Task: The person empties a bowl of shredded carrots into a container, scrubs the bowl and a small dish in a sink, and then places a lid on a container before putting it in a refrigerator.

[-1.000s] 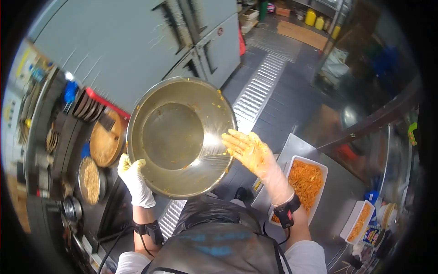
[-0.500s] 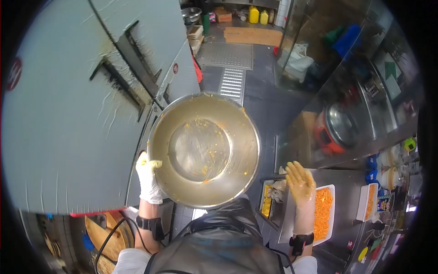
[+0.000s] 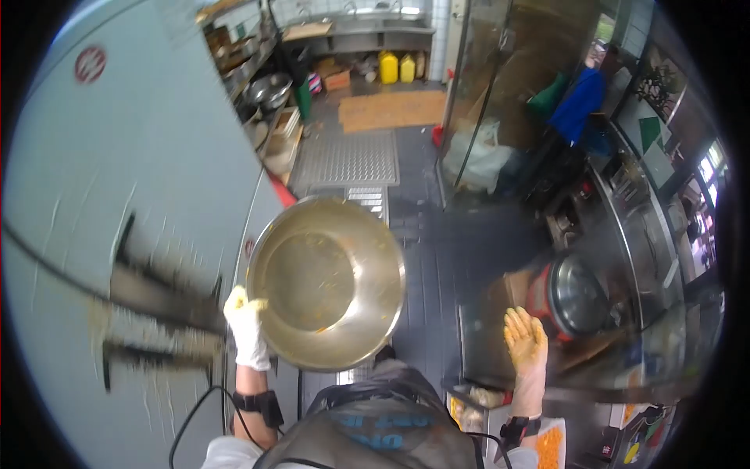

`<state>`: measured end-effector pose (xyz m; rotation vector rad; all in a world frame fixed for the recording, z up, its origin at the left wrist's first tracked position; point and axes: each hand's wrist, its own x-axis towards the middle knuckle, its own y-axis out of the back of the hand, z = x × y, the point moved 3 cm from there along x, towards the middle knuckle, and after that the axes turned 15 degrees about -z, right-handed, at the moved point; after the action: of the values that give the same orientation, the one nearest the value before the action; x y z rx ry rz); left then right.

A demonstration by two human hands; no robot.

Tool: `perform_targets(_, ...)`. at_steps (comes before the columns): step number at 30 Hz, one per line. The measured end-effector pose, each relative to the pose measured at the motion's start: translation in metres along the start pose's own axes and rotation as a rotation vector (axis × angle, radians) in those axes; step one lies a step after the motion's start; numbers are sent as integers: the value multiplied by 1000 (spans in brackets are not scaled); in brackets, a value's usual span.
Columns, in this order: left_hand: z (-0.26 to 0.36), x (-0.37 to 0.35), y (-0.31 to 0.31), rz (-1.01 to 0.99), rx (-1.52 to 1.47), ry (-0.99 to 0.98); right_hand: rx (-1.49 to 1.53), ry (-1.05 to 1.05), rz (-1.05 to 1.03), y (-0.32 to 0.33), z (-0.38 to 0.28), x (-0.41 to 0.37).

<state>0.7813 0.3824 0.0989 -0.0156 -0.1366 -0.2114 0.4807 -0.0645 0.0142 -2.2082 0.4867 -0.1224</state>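
Since the last look: basin [image 3: 326, 283] carried forward, and the orange shreds [image 3: 550, 449] had dropped to the lower edge of view. Basin was up in front of the apron [image 3: 379, 430], inside in full view. Round, so no long axis; it lay to the right of the left hand [image 3: 247, 332], the nearer one, which had its left edge. Left grip: thumb over the rim, pinching it; remaining fingers hidden behind. Right hand [image 3: 526, 348]: well apart from the basin, palm showing, fingers straight, smeared yellow, holding nothing. Fridge [image 3: 156, 187] beside left hand; contact, couldn't tell.
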Motion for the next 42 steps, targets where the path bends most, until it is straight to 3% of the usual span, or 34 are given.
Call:
perform_targets(2,0,48,1,33,273,-35,-59,-46,-20,-21,-5,74)
perform_targets(8,-14,187,-12,91,472,-77,-203,-198,-113,-91,-4,289)
perform_targets(10,-25,241,-16,93,508,-55,-245,-193,-140,-100,-5,353)
perform_targets(12,-44,297,-17,137,361,-12,-271,-185,-178,-97,-3,407)
perform_targets(15,-71,396,-21,124,346,-19,-273,-193,-96,-80,-14,470)
perform_targets(20,-81,550,-59,74,348,-21,-179,-166,232,-38,-33,545)
perform_targets(26,-125,745,-116,34,518,-61,-149,-123,327,-5,-47,669)
perform_targets(31,-135,872,-186,79,380,-75,-168,-94,252,8,-73,839)
perform_targets(32,-158,905,-177,80,458,-98,-142,-88,224,9,-82,885)
perform_targets(38,-149,1046,-217,210,466,-29,-278,-169,67,-43,-142,1133)
perform_targets(40,-153,1095,-232,252,297,-21,-350,-187,3,-58,-156,1215)
perform_targets(42,-156,1135,-250,287,405,-10,-395,-197,-58,-59,-164,1282)
